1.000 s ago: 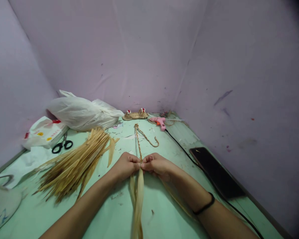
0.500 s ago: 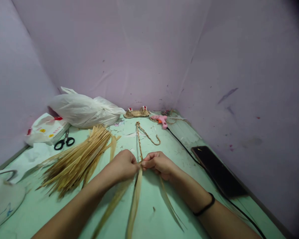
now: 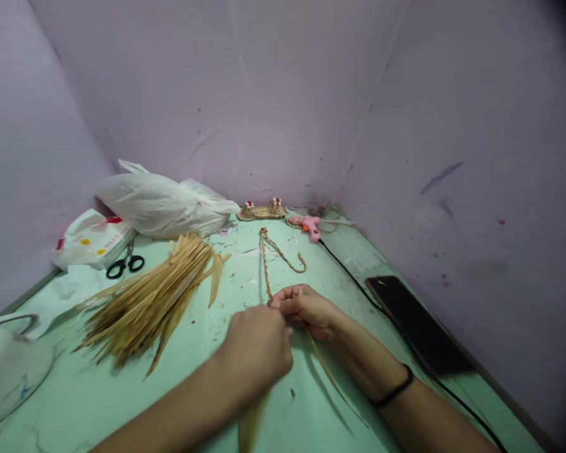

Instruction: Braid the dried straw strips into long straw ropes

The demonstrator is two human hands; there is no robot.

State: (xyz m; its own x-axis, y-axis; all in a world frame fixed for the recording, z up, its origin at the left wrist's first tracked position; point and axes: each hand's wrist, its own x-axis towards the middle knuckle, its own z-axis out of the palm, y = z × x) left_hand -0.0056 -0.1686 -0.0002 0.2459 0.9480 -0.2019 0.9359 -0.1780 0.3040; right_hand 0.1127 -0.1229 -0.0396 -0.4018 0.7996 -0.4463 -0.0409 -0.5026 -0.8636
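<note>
A thin braided cord [image 3: 266, 270] of dried leaf strips runs from a knot down to my right hand [image 3: 311, 311], which pinches its lower end between thumb and fingers. From under that hand a narrow dried leaf strip [image 3: 327, 371] trails toward me. My left hand [image 3: 259, 346], a little blurred, is closed in a fist just in front of the pinch point and crosses the cord's line. Below it a wider pale strip [image 3: 252, 425] hangs down, smeared by motion. The left fingertips are hidden behind the back of the hand.
Left of the hands lies a bundle of dried leaf strips [image 3: 146, 302], with black-handled scissors [image 3: 125, 267] behind. Farther back are a white plastic bag [image 3: 165, 204], a woven piece [image 3: 261, 212] and a pink glue gun [image 3: 309, 228]. Its black cable [image 3: 349, 277] passes a phone [image 3: 417, 324].
My left hand has moved right and toward me, swinging across the strips in front of the right hand. The right hand keeps its pinch at the braid's end.
</note>
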